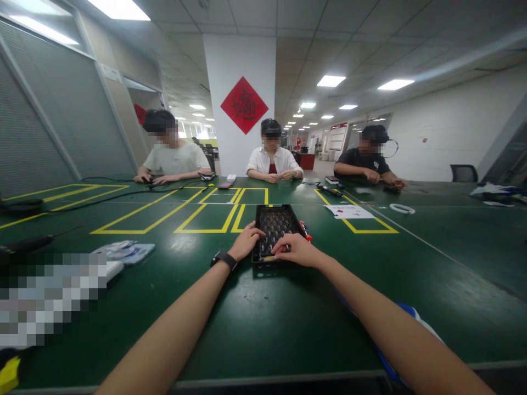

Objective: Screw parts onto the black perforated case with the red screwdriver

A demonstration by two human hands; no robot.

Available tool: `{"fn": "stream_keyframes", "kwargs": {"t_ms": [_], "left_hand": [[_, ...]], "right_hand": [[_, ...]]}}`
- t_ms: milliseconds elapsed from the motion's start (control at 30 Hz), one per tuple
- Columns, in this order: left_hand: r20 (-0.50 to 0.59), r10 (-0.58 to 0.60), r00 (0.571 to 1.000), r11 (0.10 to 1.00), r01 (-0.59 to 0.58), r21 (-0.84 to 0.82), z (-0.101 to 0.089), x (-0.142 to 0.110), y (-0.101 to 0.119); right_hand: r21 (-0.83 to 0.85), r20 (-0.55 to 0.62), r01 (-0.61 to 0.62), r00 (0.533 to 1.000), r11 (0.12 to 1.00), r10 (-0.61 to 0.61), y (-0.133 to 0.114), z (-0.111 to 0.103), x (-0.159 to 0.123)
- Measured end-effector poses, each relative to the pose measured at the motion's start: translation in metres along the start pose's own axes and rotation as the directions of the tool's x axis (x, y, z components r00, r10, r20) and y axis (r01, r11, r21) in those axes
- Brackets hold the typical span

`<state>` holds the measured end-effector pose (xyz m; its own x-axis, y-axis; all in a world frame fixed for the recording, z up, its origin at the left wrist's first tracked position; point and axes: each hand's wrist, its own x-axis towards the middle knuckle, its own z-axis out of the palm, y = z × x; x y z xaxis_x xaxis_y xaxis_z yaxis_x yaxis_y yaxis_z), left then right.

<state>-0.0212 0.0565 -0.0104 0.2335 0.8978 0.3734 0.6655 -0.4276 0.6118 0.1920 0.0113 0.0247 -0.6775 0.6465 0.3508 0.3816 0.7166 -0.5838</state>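
A black, shallow tray-like case [274, 222] with rows of dark, shiny rounded shapes inside lies on the green table in front of me. My left hand [247, 241], with a dark watch [224, 260] on its wrist, rests at the case's left side, its fingers stretched over the rim. Over the near right part of the case is my right hand [294, 249], thumb and fingers pinched together; what they hold is too small to make out. A yellowish strip [268, 258] shows at the near edge beside these fingertips. Against the case's right side is a red-and-black item [306, 231].
Yellow tape lines [206, 231] mark the table. Blue-white packets [125, 251] and a dark tool [28, 244] lie left. Right are a paper sheet [349, 212], a white ring [402, 209] and blue-white material [411, 315] under my forearm. Three people sit across the table.
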Motion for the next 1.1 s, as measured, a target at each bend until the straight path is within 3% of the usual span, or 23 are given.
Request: {"fn": "stream_keyframes", "kwargs": {"t_ms": [333, 1100], "left_hand": [[-0.022, 0.042, 0.999, 0.999, -0.041, 0.026, 0.0034, 0.0018, -0.0030], [-0.042, 0.005, 0.999, 1.000, -0.004, 0.024, 0.0021, 0.0003, -0.0003]], "right_hand": [[0.017, 0.003, 0.002, 1.000, 1.000, -0.002, 0.0032, 0.0020, 0.0003], [0.005, 0.010, -0.017, 1.000, 1.000, 0.017, 0.0000, 0.0006, 0.0008]]}}
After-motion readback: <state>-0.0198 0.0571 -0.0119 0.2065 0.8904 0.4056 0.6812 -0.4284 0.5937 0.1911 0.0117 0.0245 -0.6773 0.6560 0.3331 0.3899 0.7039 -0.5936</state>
